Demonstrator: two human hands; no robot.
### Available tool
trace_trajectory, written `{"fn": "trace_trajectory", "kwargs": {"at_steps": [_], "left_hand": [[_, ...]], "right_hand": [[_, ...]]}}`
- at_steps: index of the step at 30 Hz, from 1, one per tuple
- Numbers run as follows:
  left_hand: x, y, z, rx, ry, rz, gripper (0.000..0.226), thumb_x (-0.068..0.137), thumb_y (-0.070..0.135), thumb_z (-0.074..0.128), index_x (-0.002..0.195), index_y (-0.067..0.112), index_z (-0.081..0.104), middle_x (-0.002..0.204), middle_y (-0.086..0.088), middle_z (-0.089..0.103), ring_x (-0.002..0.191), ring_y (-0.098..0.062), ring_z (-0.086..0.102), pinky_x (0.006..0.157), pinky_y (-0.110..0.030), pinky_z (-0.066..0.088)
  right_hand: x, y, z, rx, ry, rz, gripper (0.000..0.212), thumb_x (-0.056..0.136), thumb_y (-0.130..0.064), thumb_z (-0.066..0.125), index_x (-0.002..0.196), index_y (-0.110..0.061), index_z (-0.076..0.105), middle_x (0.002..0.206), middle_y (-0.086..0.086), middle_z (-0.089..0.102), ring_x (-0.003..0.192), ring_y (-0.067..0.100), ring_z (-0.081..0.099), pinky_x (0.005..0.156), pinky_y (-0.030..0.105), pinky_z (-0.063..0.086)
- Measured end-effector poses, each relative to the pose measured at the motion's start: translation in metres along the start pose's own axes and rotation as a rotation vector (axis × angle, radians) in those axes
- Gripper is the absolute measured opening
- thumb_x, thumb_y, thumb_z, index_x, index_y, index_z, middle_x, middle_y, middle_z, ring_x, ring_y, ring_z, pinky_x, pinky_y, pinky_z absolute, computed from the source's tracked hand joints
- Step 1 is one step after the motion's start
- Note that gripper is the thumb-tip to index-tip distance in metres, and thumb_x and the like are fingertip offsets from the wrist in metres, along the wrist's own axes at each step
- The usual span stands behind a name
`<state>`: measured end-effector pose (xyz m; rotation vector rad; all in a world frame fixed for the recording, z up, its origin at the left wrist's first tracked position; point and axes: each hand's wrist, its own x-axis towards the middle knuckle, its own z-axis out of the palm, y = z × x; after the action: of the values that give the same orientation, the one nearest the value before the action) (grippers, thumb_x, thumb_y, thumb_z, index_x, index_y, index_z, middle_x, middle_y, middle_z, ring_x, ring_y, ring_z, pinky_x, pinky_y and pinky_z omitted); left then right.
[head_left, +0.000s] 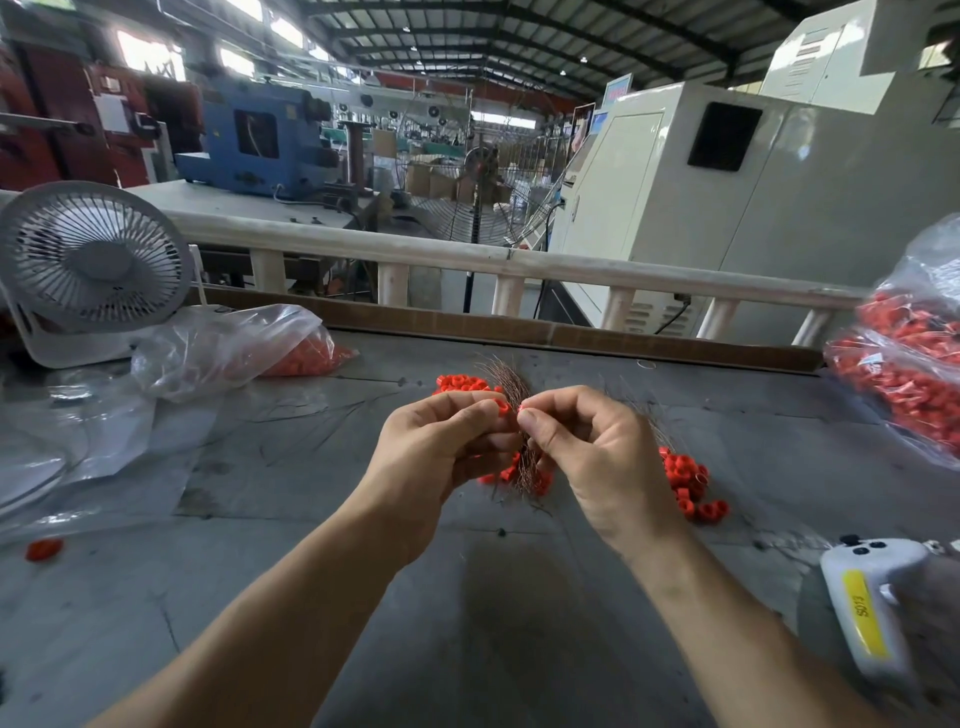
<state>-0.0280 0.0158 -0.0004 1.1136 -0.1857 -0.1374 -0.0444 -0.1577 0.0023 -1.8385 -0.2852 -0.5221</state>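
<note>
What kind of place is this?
Probably a factory workshop. A blue machine and a beige machine cabinet stand under a high metal roof, and the left hand and right hand pinch copper wires near bags of orange plastic caps.

hands (441, 447) (597, 452) 2 | wire bundle (506, 384) 1 | bags of red caps (234, 343) (914, 364) 2 | desk fan (93, 260) 1 | controller (872, 597) 1

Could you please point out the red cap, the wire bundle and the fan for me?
red cap (502, 406): head view, on its visible rim.
wire bundle (508, 383): head view, on the strands at its upper end.
fan (96, 257): head view, on the grille's hub.
</note>
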Motion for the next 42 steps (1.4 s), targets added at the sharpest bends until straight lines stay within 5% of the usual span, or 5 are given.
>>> {"fn": "trace_trajectory", "kwargs": {"at_steps": [6, 18, 32, 36, 42], "left_hand": [[0.000, -0.002, 0.001, 0.084, 0.006, 0.069, 0.012, 0.097, 0.007, 0.065, 0.104, 0.003, 0.074, 0.094, -0.020, 0.076, 0.086, -0.028, 0.073, 0.077, -0.034, 0.061], [-0.003, -0.001, 0.005, 0.208, -0.049, 0.172, 0.015, 0.096, 0.008, 0.066, 0.108, 0.004, 0.074, 0.094, -0.017, 0.077, 0.089, -0.029, 0.076, 0.076, -0.031, 0.061], [-0.002, -0.004, 0.005, 0.346, -0.027, 0.260, 0.017, 0.092, 0.014, 0.069, 0.107, 0.011, 0.074, 0.092, -0.007, 0.079, 0.088, -0.022, 0.076, 0.077, -0.029, 0.061], [-0.003, -0.005, 0.006, 0.271, -0.018, 0.213, 0.015, 0.096, 0.011, 0.066, 0.107, 0.006, 0.074, 0.092, -0.013, 0.078, 0.086, -0.025, 0.076, 0.076, -0.032, 0.062], [-0.003, -0.006, 0.012, -0.030, -0.030, -0.006, 0.027, 0.095, 0.014, 0.065, 0.114, -0.004, 0.070, 0.100, -0.023, 0.071, 0.089, -0.030, 0.066, 0.079, -0.036, 0.059]], "right_hand": [[0.001, -0.002, 0.001, -0.015, 0.026, 0.021, 0.010, 0.092, -0.019, 0.077, 0.086, -0.026, 0.075, 0.074, -0.008, 0.074, 0.065, 0.004, 0.068, 0.063, 0.020, 0.053], [-0.003, -0.015, 0.000, -0.238, 0.069, -0.200, 0.010, 0.090, -0.012, 0.079, 0.096, -0.020, 0.077, 0.091, -0.011, 0.074, 0.090, 0.003, 0.070, 0.077, 0.009, 0.050], [-0.002, -0.020, -0.001, -0.326, 0.039, -0.261, 0.009, 0.088, -0.009, 0.080, 0.093, -0.016, 0.079, 0.092, -0.009, 0.073, 0.093, 0.009, 0.069, 0.084, 0.024, 0.054], [-0.002, -0.021, -0.001, -0.342, 0.032, -0.290, 0.011, 0.088, -0.008, 0.080, 0.096, -0.016, 0.080, 0.096, -0.011, 0.072, 0.096, 0.005, 0.067, 0.086, 0.020, 0.053], [-0.005, -0.020, 0.009, -0.541, 0.081, -0.363, 0.017, 0.085, -0.015, 0.083, 0.099, -0.019, 0.074, 0.099, -0.010, 0.066, 0.097, 0.011, 0.062, 0.082, 0.032, 0.052]]}}
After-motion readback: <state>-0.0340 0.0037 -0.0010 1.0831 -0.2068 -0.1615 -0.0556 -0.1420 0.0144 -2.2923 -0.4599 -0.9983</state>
